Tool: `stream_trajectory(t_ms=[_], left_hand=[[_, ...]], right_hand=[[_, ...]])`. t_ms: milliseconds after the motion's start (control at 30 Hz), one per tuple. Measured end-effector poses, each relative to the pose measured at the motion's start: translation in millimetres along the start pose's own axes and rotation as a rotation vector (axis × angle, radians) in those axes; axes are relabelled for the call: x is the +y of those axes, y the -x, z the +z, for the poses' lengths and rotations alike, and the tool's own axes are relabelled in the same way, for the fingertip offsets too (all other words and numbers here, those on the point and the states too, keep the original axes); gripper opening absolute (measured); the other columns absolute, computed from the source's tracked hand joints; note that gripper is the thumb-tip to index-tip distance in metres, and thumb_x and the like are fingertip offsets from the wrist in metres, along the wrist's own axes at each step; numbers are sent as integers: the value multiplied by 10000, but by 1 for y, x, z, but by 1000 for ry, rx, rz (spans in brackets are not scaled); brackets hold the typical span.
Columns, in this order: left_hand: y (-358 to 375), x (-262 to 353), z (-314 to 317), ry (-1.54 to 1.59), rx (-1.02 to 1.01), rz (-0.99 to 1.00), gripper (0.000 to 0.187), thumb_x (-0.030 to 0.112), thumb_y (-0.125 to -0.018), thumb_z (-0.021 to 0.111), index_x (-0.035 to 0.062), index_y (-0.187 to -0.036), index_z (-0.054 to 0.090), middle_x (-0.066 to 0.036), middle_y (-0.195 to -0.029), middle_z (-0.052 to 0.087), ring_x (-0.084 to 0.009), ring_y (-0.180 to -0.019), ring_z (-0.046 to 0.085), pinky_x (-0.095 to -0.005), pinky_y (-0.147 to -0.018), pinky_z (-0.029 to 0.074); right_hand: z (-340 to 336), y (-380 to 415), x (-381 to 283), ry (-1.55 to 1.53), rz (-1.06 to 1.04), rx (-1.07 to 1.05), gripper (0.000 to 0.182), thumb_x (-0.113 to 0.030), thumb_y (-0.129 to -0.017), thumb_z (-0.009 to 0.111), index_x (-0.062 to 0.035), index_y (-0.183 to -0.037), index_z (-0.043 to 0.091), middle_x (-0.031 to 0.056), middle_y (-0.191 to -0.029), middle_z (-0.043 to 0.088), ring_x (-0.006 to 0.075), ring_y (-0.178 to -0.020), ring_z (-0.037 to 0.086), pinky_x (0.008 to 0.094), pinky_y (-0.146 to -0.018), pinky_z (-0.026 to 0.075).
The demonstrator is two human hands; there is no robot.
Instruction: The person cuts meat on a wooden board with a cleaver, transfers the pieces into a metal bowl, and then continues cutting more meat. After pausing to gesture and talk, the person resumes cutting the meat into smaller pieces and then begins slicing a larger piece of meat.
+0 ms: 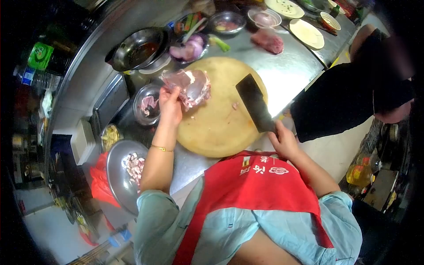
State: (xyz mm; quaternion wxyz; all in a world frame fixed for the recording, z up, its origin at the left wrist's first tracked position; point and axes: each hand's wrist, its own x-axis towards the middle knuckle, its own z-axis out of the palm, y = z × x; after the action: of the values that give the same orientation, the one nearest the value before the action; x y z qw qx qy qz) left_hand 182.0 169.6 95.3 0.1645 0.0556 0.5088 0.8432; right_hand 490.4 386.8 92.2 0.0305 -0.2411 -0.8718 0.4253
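A piece of raw meat point(197, 87) with pale fat and a ragged edge is gripped in my left hand point(170, 104), above the left part of a round chopping board point(216, 128). My right hand point(283, 140) is closed round the handle of a cleaver point(252, 99), whose dark, broad blade lies over the board's right side. Small meat scraps point(235, 106) rest on the board. Left of my left hand, a metal bowl point(137, 115) contains some meat pieces. Nearer to me, a larger metal bowl point(115, 176) holds chopped meat.
Behind the board stand a wok-like pan point(119, 57), a bowl of purple onions point(191, 49), a chunk of meat point(269, 40) and pale plates point(306, 34). A person's dark sleeve point(331, 99) reaches in at the right. Stacked white containers point(82, 143) sit at the left.
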Motion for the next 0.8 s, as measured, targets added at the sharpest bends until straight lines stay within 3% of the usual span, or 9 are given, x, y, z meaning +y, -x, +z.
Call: stream_trajectory(t_ms=[100, 133, 200, 300, 467, 600, 700, 800], left_hand=[[22, -1, 0, -530, -153, 367, 389, 32, -863, 649, 25, -1183, 428, -80, -1125, 540, -175, -997, 549, -324, -898, 461], [37, -8, 0, -590, -169, 331, 398, -3, -829, 647, 29, -1182, 467, -111, -1167, 559, -218, -1069, 558, -358, -940, 451], [54, -22, -20, -1132, -510, 750, 387, -53, -773, 606, 33, -1143, 534, -135, -1201, 578, -288, -1163, 536, -428, -1001, 414], [79, -49, -45, -1470, -694, 667, 369, -52, -715, 583, 34, -1074, 595, -137, -1201, 596, -325, -1225, 496, -483, -1044, 366], [103, -70, -58, -1298, -467, 635, 334, -16, -733, 565, 39, -1060, 609, -142, -1171, 598, -358, -1176, 504, -489, -1040, 359], [112, -82, -46, -1260, -288, 739, 280, 79, -782, 595, 29, -1057, 607, -160, -1197, 565, -399, -1143, 478, -486, -1005, 381], [113, -76, -35, -1380, -306, 588, 286, 182, -809, 620, 39, -1057, 608, -169, -1176, 546, -403, -1145, 444, -492, -968, 395], [107, -74, -32, -1399, -337, 433, 272, 248, -805, 643, 24, -954, 603, -213, -1048, 500, -429, -1053, 427, -522, -941, 354]], right_hand=[[-1, 0, 0, -8, -19, 11, 254, -173, -871, 556, -21, -1048, 457, 259, -791, 594, 462, -771, 585, 500, -667, 455], [-2, 1, 0, -8, -28, 16, 259, -172, -871, 557, -19, -1054, 457, 259, -794, 594, 462, -772, 585, 501, -669, 455], [-4, -1, -1, 35, 8, -10, 267, -169, -872, 563, -18, -1065, 457, 261, -799, 594, 462, -781, 584, 502, -676, 454], [-5, -4, 3, 67, 26, -34, 278, -166, -872, 569, -20, -1081, 458, 262, -803, 594, 463, -794, 584, 504, -687, 453], [-9, -9, 4, 29, 2, -144, 288, -159, -866, 581, -33, -1099, 469, 248, -847, 607, 451, -824, 593, 495, -704, 462], [-9, -20, -26, 294, -291, -222, 320, -153, -862, 584, -72, -1154, 480, 207, -931, 623, 391, -829, 622, 470, -715, 498], [0, -36, -47, 468, -376, -314, 304, -169, -865, 569, -86, -1143, 481, 160, -901, 624, 358, -748, 637, 453, -627, 500], [7, -52, -64, 555, -451, -357, 256, -168, -856, 572, -73, -1080, 493, 156, -833, 619, 354, -681, 636, 447, -583, 501]])
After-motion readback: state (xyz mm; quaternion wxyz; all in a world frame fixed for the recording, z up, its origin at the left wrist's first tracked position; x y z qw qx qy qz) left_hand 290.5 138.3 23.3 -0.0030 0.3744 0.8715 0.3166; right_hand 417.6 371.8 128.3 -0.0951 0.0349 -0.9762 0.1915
